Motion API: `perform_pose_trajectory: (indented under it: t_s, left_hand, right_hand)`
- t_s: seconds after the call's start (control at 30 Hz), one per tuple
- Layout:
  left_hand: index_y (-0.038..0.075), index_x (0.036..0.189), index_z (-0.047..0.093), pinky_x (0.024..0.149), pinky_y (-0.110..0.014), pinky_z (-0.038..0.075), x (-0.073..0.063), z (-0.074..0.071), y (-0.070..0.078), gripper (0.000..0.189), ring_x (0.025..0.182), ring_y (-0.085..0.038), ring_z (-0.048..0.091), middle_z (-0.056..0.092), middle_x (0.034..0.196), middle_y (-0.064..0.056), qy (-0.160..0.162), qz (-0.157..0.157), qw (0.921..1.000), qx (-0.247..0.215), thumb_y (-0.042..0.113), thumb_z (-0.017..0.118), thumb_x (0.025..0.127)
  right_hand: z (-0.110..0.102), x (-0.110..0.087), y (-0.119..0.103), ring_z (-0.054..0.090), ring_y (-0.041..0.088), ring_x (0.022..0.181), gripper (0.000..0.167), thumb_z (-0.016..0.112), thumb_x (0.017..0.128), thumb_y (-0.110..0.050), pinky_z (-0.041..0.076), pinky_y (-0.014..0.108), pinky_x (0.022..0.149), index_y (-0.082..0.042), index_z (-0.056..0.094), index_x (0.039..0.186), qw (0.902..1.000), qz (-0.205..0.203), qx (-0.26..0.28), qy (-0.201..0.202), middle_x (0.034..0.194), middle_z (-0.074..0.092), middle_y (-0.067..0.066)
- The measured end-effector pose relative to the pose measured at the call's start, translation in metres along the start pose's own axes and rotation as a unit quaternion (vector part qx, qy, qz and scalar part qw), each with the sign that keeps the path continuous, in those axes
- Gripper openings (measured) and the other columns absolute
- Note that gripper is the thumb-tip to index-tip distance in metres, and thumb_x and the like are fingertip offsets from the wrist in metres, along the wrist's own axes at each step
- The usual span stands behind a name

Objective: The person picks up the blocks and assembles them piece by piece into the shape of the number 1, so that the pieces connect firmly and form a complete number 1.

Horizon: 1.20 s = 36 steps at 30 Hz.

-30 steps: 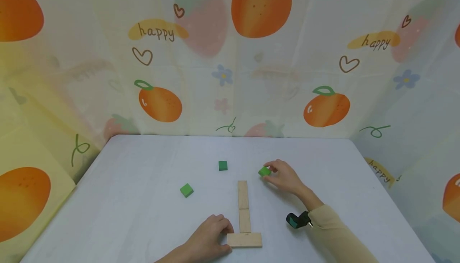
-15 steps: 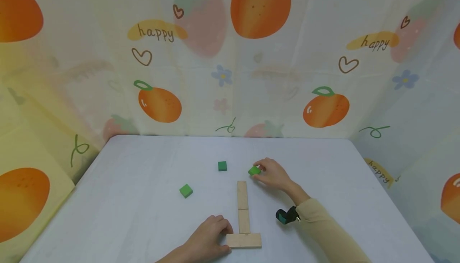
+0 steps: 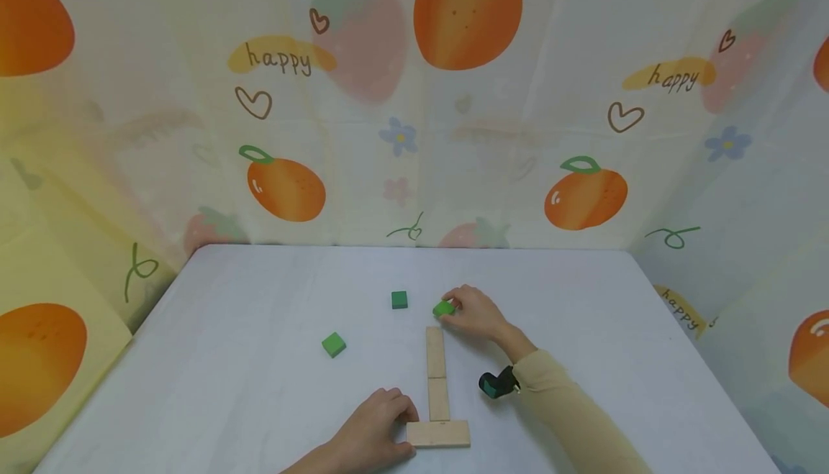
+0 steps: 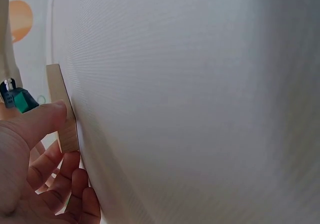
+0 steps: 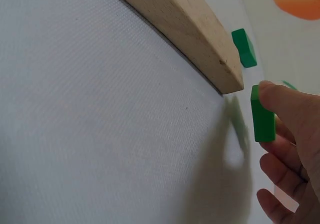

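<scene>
My right hand (image 3: 476,313) pinches a small green block (image 5: 263,116) between thumb and fingers, just beyond the far end of a row of wooden blocks. In the right wrist view the green block is off the table, its shadow apart from it. Two plain wooden blocks (image 3: 436,352) lie end to end, pointing away from me. Across their near end lies a crosswise wooden block (image 3: 438,434), together forming an upside-down T. My left hand (image 3: 376,427) holds this crosswise block at its left end, the thumb on its near side in the left wrist view.
On the white table (image 3: 246,388) lie two more green blocks: one (image 3: 399,300) behind the row, another (image 3: 334,344) to the left. A black wrist camera (image 3: 499,383) sticks out from the right sleeve (image 3: 563,395). A fruit-print curtain (image 3: 363,172) stands behind the table.
My right hand has carried the green block leftward, from right of the wooden row to near its far end. My left hand stays on the crosswise wooden block.
</scene>
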State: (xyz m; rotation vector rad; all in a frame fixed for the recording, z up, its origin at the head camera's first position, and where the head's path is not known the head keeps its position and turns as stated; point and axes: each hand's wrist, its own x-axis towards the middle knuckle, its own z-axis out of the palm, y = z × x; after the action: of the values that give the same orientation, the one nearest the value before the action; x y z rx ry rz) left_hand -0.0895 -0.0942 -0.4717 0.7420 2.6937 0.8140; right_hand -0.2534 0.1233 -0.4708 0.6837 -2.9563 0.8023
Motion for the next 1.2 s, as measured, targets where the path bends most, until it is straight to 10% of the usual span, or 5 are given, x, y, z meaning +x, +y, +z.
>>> perform_pose_trajectory:
  t_s: [1.2]
  left_hand:
    - [0.026,0.088,0.061,0.071,-0.020,0.041,0.001,0.001,-0.001,0.028,0.077,0.001,0.039,0.048,0.082,0.020,-0.001,-0.008,0.9999,-0.007,0.025,0.079,0.067]
  right_hand:
    - [0.009,0.005,-0.005,0.054,0.015,0.085,0.035,0.068,0.078,-0.028,0.045,0.034,0.076,-0.009,0.061,0.107,0.9985,0.030,0.008,-0.046,0.092,0.059,0.003]
